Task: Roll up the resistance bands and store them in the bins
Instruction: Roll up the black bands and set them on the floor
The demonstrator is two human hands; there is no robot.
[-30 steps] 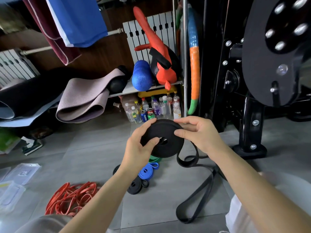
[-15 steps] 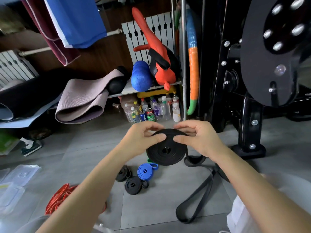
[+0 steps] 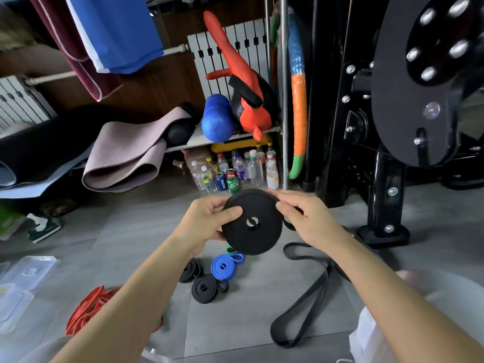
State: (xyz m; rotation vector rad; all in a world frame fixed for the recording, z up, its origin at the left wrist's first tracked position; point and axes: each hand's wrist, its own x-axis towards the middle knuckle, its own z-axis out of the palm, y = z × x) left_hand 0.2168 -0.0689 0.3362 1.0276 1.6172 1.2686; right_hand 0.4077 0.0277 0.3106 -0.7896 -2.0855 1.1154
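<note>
The black band is held up in front of the person at mid-frame, above the floor, wound into a flat, tight disc with a small hole at its centre. The left hand pinches this disc, thumb pressed flat on the near face and the other fingers curled behind it, which looks meant to stop the layers from springing loose. The right hand sits at the disc's upper right edge, its fingers curled and pinching the strap where it feeds onto the coil, probably to hold it taut and level with the layers. From there the loose tail drops to the floor on the near right, a long flat loop not yet wound, so the rolling seems well along but unfinished. The rubber looks matte, wide and thick. Below the hands lie a blue roll and two black rolls, close together, with tangled orange bands to the near left. Clear bins sit at the far left edge, well apart from the hands.
</note>
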